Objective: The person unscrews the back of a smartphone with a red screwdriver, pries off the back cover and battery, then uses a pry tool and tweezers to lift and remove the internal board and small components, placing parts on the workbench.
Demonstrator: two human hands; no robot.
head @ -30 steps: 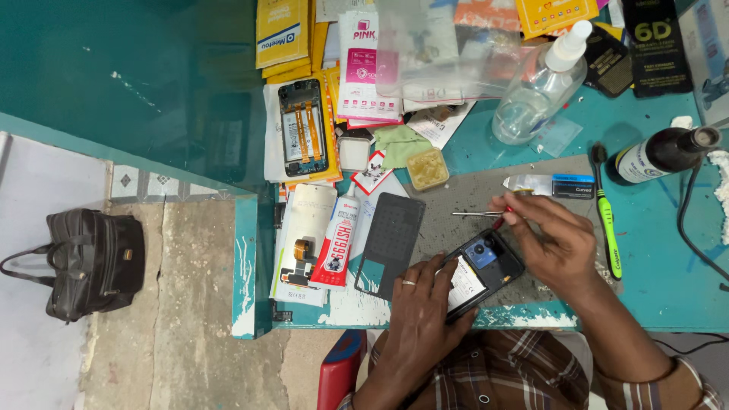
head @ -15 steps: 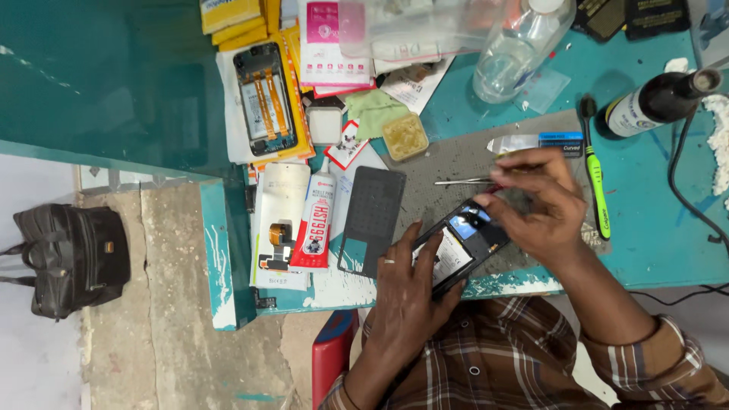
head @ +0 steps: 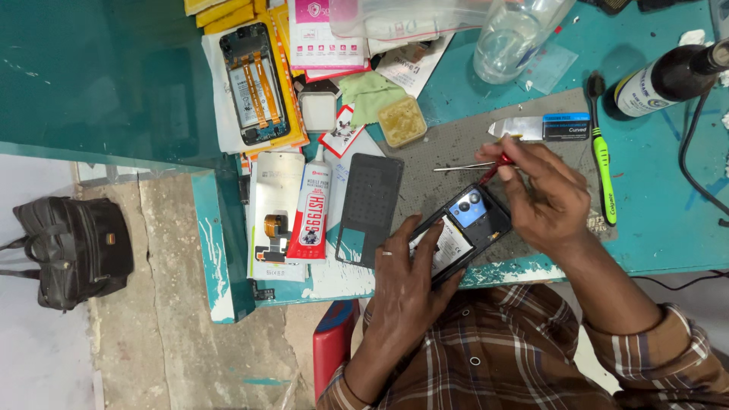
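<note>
Two hands | left hand (head: 406, 285) grips phone (head: 465, 231) | right hand (head: 548, 199) pinches screwdriver (head: 495, 165)

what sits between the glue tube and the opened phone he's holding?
In the head view, a dark phone back panel lies flat between the glue tube and the opened phone.

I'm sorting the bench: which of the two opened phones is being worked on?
The dark phone at the table's near edge, gripped by the left hand; the other lies untouched on yellow packets.

A green toothbrush (head: 602, 173) lies on the blue table (head: 653, 235) — near a dark bottle (head: 659, 79). A black bag (head: 67, 250) sits on the floor (far left) — alone.
</note>
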